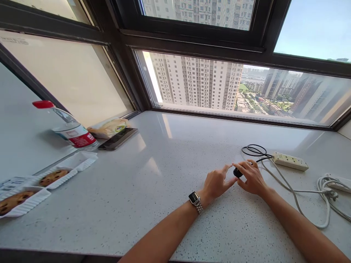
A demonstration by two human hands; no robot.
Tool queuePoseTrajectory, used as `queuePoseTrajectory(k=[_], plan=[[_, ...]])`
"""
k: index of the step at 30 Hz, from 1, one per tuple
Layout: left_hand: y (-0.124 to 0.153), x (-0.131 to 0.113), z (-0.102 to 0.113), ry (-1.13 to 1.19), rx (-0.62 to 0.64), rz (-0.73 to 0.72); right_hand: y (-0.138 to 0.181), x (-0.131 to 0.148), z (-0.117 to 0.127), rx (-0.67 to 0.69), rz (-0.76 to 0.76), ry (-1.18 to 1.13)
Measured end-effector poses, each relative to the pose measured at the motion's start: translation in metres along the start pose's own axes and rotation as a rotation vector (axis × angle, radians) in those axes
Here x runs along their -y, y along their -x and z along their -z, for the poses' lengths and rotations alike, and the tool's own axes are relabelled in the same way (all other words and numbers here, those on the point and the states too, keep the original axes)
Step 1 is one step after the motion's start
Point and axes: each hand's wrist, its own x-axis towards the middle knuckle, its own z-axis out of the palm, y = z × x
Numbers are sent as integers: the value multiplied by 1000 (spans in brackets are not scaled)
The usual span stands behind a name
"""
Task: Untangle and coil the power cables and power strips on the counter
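My right hand (251, 178) is closed round a small black plug (237, 172) on the white speckled counter (153, 190). A thin black cable (253, 149) runs from the plug in a loop toward the white power strip (290, 161). My left hand (218, 181), with a metal watch (195, 200) on the wrist, reaches in from the left; its forefinger and thumb are stretched out and touch the plug's left side.
A water bottle (70, 128) with a red cap, a snack bag (109, 127) and a dark phone (118, 139) lie at the back left. White trays with cookies (52, 177) sit at the left edge. Coiled white cables (327, 190) lie at the right. Windows rise behind.
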Motion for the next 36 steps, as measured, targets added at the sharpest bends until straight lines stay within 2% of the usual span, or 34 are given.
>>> queuePoseTrajectory(k=[3, 7, 13, 17, 19, 21, 23, 25, 27, 28, 30, 33, 36], plan=[[1, -5, 1, -18, 32, -16, 3, 7, -6, 7, -22, -210], [3, -8, 2, 15, 4, 1, 7, 19, -7, 6, -80, -404], [3, -3, 3, 41, 42, -13, 9, 30, 1, -29, -38, -437], [0, 5, 3, 62, -42, 87, 13, 54, 25, -98, -9, -491], [-1, 8, 3, 164, -123, 126, 21, 64, 45, -139, 21, -571], [-3, 11, 3, 309, -224, 127, 34, 63, 69, -191, -9, -635], [-3, 13, 4, 437, -338, 128, 51, 46, 94, -279, -204, -604], [-4, 13, 5, 510, -447, 142, 70, 16, 117, -344, -588, -379], [-4, 13, 7, 534, -521, 156, 92, -23, 136, -236, -920, -69], [-4, 13, 8, 534, -546, 157, 104, -43, 143, -154, -1005, 56], [-5, 13, 8, 526, -576, 145, 130, -78, 151, 22, -1074, 256], [-5, 13, 7, 505, -589, 118, 167, -114, 153, 247, -1024, 334], [-4, 12, 6, 491, -556, 73, 191, -135, 149, 252, -952, 363]])
